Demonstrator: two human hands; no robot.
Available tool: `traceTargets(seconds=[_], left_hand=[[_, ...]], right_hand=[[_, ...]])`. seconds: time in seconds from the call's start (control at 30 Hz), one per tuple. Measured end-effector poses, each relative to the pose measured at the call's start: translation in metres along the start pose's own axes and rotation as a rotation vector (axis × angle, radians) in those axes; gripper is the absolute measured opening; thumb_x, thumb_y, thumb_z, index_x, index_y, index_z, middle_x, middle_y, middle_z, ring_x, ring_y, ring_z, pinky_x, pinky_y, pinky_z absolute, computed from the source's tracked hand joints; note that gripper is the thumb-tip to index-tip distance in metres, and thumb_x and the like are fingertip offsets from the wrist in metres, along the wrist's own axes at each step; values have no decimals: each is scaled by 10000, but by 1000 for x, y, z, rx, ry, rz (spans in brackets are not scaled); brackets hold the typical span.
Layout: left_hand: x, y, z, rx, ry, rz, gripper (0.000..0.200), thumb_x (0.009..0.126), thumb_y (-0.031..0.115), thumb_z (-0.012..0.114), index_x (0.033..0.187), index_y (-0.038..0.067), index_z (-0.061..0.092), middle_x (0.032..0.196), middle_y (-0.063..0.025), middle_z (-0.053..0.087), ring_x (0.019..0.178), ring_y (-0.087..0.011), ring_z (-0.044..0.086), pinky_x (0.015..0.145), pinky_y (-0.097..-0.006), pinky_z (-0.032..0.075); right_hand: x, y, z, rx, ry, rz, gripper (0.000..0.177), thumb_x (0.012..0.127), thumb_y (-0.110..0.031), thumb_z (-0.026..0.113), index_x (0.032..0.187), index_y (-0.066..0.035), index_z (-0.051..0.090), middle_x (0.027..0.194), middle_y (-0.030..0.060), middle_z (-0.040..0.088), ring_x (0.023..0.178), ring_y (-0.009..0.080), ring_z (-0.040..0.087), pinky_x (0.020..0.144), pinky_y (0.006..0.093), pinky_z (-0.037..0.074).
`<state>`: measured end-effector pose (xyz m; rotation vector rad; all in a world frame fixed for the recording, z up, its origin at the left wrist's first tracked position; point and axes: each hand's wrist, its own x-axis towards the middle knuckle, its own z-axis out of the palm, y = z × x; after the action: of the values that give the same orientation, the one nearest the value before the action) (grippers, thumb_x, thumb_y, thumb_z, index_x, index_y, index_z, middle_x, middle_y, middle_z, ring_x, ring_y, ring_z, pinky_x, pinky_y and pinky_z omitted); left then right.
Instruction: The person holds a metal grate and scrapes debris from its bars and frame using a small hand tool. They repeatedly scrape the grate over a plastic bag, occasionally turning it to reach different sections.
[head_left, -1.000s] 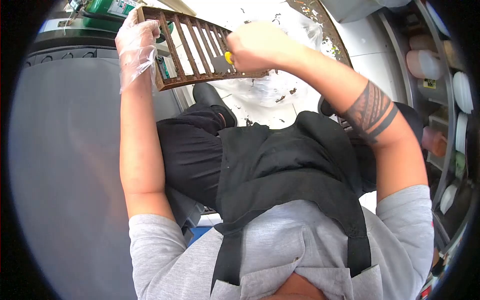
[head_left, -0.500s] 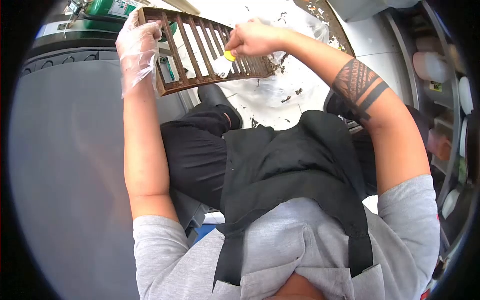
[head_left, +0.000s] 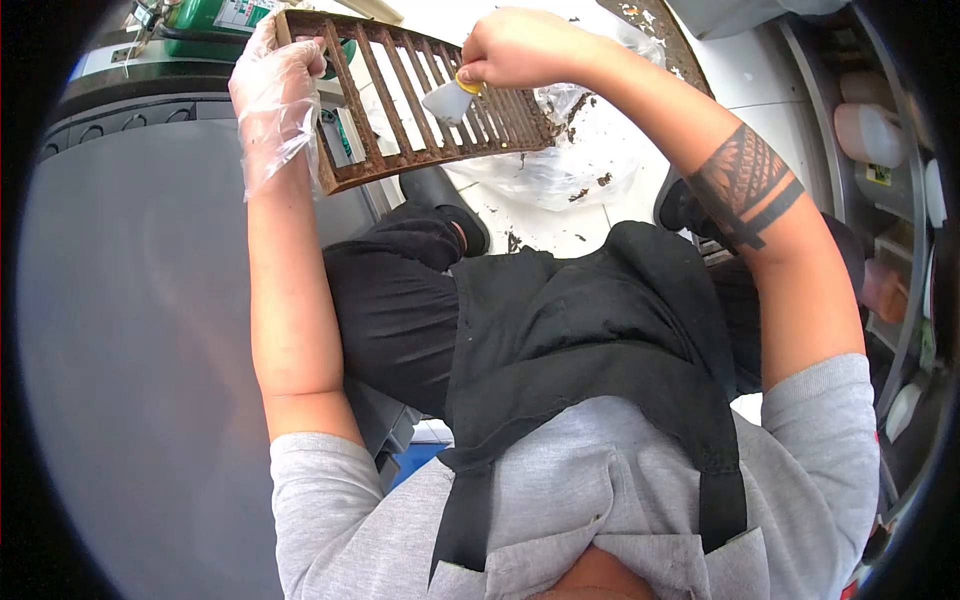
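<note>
A rusty, slatted metal grate [head_left: 390,98] is tilted up in front of me over the floor. My left hand [head_left: 272,78], in a clear plastic glove, is closed around its left end. My bare right hand [head_left: 515,50] is closed on a scraper [head_left: 447,102] with a pale flat blade and a yellow part by the handle. The blade overlaps the middle slats, its edge toward the lower left. My fingers hide most of the scraper's handle. Dark flakes [head_left: 603,180] lie below the grate on a clear plastic sheet [head_left: 560,175].
A large grey surface [head_left: 150,350] runs along my left side. A green cylinder [head_left: 200,20] stands at the upper left. Shelves with containers [head_left: 868,133] line the right. My shoes [head_left: 440,195] are close to the plastic sheet on the white floor.
My right hand and the scraper have moved slightly up, so the blade sits higher on the slats. My left hand and the grate stay nearly still.
</note>
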<state>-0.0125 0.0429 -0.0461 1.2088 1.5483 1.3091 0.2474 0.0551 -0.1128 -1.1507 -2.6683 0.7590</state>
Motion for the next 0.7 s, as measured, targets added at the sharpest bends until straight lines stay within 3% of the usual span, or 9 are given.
traceTargets(seconds=[0.07, 0.1, 0.17, 0.27, 0.4, 0.43, 0.47, 0.57, 0.7], left_hand=[[5, -5, 0, -36, -16, 24, 710, 726, -210, 488, 1418, -61, 548, 1126, -168, 646, 1029, -255, 710, 840, -233, 582], [7, -7, -1, -71, -29, 48, 716, 725, -211, 489, 1423, -61, 543, 1121, -167, 643, 1037, -258, 710, 831, -230, 579], [7, -6, -4, -39, -31, 29, 721, 723, -211, 480, 1426, -62, 539, 1113, -164, 640, 1042, -261, 709, 820, -230, 576], [3, -3, -3, 15, -21, 15, 720, 726, -201, 471, 1429, -65, 536, 1124, -171, 640, 1052, -264, 708, 802, -225, 568], [-14, 10, 7, 58, 24, 6, 708, 733, -170, 481, 1431, -66, 535, 1203, -210, 640, 1076, -268, 708, 779, -220, 561], [-15, 10, 7, 54, 25, 7, 708, 733, -170, 481, 1431, -66, 535, 1203, -210, 640, 1076, -268, 708, 779, -220, 561], [-15, 11, 7, 95, 25, 3, 717, 734, -163, 488, 1443, -62, 526, 1217, -221, 642, 1091, -269, 707, 751, -221, 564], [-11, 10, 7, 124, 5, 4, 737, 736, -154, 495, 1465, -50, 508, 1214, -233, 651, 1117, -266, 706, 678, -222, 560], [-15, 13, 6, 145, 1, -17, 757, 734, -155, 495, 1481, -30, 498, 1192, -236, 662, 1132, -263, 704, 648, -228, 555]], right_hand=[[-11, -25, -13, -49, 67, 159, 371, 948, -351, 620, 829, -35, 772, 842, 220, 732, 797, 438, 715, 795, 511, 555], [-15, -32, -11, -51, 67, 160, 371, 948, -351, 620, 829, -35, 772, 842, 220, 732, 797, 438, 715, 795, 511, 555], [-21, -43, 1, -271, 176, 22, 221, 921, -241, 677, 965, -60, 796, 890, 158, 746, 831, 355, 728, 773, 459, 579], [-33, -47, 28, -303, 174, -33, 231, 934, -230, 649, 893, -39, 772, 866, 164, 726, 833, 357, 734, 758, 457, 588], [-57, -62, 36, -240, 185, -75, 248, 942, -221, 626, 864, -22, 752, 879, 178, 720, 850, 364, 733, 751, 458, 594], [-55, -63, 40, -170, 127, 69, 288, 948, -262, 637, 859, -17, 758, 849, 193, 718, 844, 357, 732, 751, 470, 585], [-54, -62, 41, -174, 127, 70, 288, 948, -262, 637, 859, -17, 758, 849, 193, 718, 844, 357, 732, 751, 470, 585], [-45, -46, 33, 241, 21, 300, 369, 958, -351, 640, 877, -15, 770, 732, 220, 689, 782, 371, 719, 735, 494, 554], [-51, -43, 37, 286, 57, 291, 376, 965, -348, 632, 853, -11, 757, 710, 211, 680, 760, 380, 716, 728, 496, 552]])
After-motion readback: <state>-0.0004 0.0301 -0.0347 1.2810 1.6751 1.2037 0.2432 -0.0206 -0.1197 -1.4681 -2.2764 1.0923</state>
